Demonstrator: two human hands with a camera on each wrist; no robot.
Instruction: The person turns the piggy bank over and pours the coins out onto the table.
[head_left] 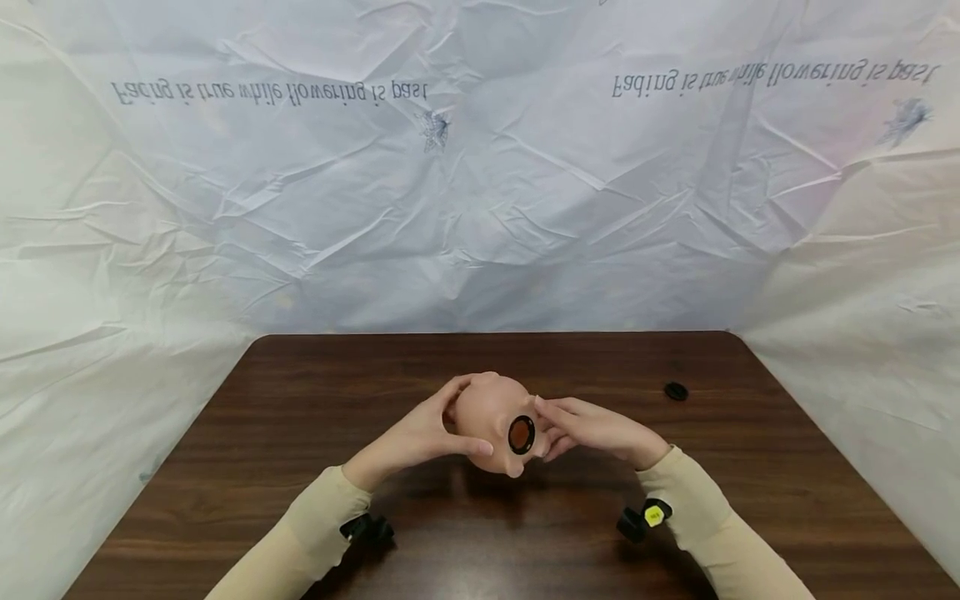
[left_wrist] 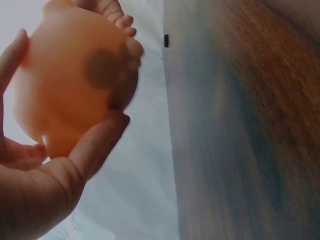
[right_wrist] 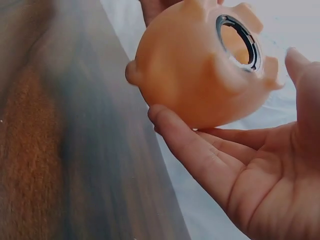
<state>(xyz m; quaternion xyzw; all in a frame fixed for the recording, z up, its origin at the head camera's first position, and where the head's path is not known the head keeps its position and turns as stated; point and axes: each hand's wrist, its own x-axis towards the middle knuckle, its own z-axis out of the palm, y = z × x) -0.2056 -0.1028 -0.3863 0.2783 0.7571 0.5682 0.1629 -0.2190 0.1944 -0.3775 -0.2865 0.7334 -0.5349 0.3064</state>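
Note:
A pinkish-orange piggy bank (head_left: 483, 417) is held above the table, its stubby feet and black-rimmed round opening (right_wrist: 240, 42) facing the near right side. My left hand (head_left: 431, 433) grips its body from the left, thumb on the near side and fingers around the far side. On the other side, my right hand (head_left: 600, 429) touches the bank with mostly straight fingers (right_wrist: 195, 145), beside the open hole. Through the opening, the hollow inside shows. A small black round cap (head_left: 676, 392) lies apart on the table, to the right of both hands.
The dark wood table (head_left: 337, 383) spreads under both arms. White wrinkled sheeting (head_left: 480, 208) with printed lettering hangs behind it and along both sides. Each wrist wears a small black camera mount (head_left: 367, 529).

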